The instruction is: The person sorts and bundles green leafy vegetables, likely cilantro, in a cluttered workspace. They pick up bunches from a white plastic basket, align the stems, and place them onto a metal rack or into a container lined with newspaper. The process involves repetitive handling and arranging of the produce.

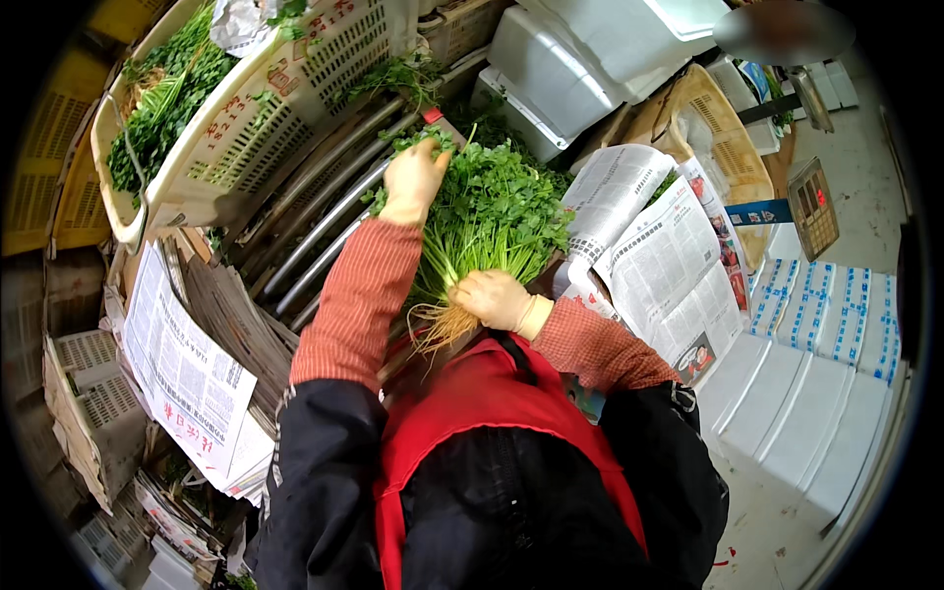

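Observation:
A thick bunch of leafy coriander [494,199] lies before me, its leaves pointing away and its pale roots [446,324] towards my red apron. My right hand [493,299], in a thin pale glove, grips the stems just above the roots. At the left edge of the leaves is my left hand [415,181], also gloved, with its fingertips among the leafy tops. Whether those fingers pinch any sprigs is hidden. Beneath my left forearm run several metal bars [332,214].
At upper left stands a plastic crate [243,147] of coriander. Stacked newspapers [188,369] lie left; more newspaper sheets [667,251] cover greens at right. White foam boxes [560,66] stand behind, others [796,413] at lower right. A digital scale display [813,210] rises right.

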### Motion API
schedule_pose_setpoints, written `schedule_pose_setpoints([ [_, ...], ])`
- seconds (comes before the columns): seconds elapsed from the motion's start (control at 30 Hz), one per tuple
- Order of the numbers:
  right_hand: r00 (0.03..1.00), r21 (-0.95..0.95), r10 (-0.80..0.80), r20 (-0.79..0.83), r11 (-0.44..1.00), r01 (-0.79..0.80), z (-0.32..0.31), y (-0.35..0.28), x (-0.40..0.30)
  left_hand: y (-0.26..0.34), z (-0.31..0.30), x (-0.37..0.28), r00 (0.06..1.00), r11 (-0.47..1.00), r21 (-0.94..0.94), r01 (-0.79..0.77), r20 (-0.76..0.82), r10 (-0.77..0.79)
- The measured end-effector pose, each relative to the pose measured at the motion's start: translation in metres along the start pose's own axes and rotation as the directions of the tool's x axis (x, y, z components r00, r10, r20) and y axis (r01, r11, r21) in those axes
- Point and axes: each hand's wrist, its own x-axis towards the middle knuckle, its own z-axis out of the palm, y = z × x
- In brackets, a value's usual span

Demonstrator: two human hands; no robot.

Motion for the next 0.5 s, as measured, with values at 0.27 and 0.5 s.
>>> schedule_pose_setpoints([
  [0.27,0.990,-0.010,-0.001,-0.141,1.000,0.000,-0.003,0.001,-0.002,0.008,0.080,0.101,0.953,0.926,0.342,-0.161,0.299,0.055],
  [0.5,0.988,0.048,0.014,-0.156,0.999,-0.006,-0.019,0.011,-0.012,-0.001,0.046,0.150,0.941,0.958,0.261,0.119,0.277,-0.193],
])
